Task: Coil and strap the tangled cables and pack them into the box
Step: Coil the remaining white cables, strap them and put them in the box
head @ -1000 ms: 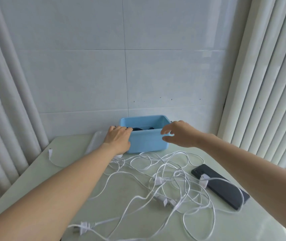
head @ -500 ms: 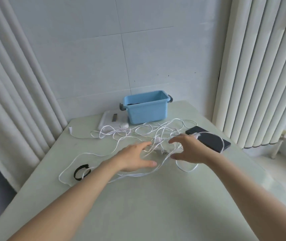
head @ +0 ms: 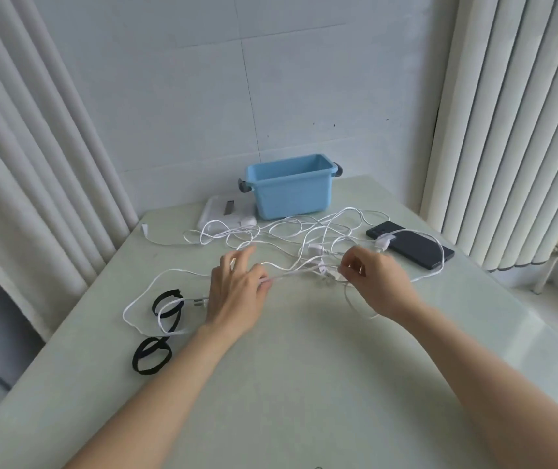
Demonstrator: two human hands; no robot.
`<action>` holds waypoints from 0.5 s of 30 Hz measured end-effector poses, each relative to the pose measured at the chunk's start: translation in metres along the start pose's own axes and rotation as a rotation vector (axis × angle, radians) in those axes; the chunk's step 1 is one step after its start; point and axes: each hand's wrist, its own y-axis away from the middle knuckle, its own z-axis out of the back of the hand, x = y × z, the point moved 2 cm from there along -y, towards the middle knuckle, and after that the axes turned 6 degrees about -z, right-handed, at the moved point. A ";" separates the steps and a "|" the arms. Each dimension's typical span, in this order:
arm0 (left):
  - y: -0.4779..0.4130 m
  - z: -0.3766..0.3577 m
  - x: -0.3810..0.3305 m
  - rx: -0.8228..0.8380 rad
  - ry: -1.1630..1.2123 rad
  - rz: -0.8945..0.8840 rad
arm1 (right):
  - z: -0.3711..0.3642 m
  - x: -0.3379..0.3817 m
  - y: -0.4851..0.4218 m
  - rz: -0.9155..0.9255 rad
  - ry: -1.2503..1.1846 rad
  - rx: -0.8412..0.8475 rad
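A tangle of thin white cables [head: 291,236] sprawls across the middle of the pale green table [head: 304,384], with small white plugs in it. My left hand [head: 237,296] pinches one white strand between thumb and fingers. My right hand [head: 376,282] pinches the same bundle near a white plug, a little to the right. A blue plastic box [head: 291,189] with dark handles stands open at the table's far edge. Two black strap loops lie at the left: one strap [head: 167,311] with cable running through it, the other strap [head: 151,356] nearer to me.
A black phone [head: 413,245] lies at the right under a cable loop. A white flat lid or tray [head: 218,214] sits left of the box. Curtains hang on both sides; a tiled wall stands behind the table.
Both hands left the blue box, came back toward me and closed on the white cables. The view pulled back, bringing the black straps into sight.
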 end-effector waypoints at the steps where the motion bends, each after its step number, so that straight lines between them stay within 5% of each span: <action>1: -0.001 0.004 0.007 -0.081 -0.006 0.022 | 0.000 0.001 0.001 -0.001 -0.026 -0.028; 8: -0.022 0.046 0.068 -0.255 0.430 0.492 | -0.002 -0.005 -0.004 -0.127 -0.083 -0.036; 12: -0.038 0.074 0.084 -0.231 0.424 0.590 | -0.002 -0.004 -0.008 -0.380 -0.572 -0.069; 15: -0.048 0.088 0.085 -0.259 0.742 0.670 | 0.001 0.002 -0.015 -0.511 -0.906 -0.093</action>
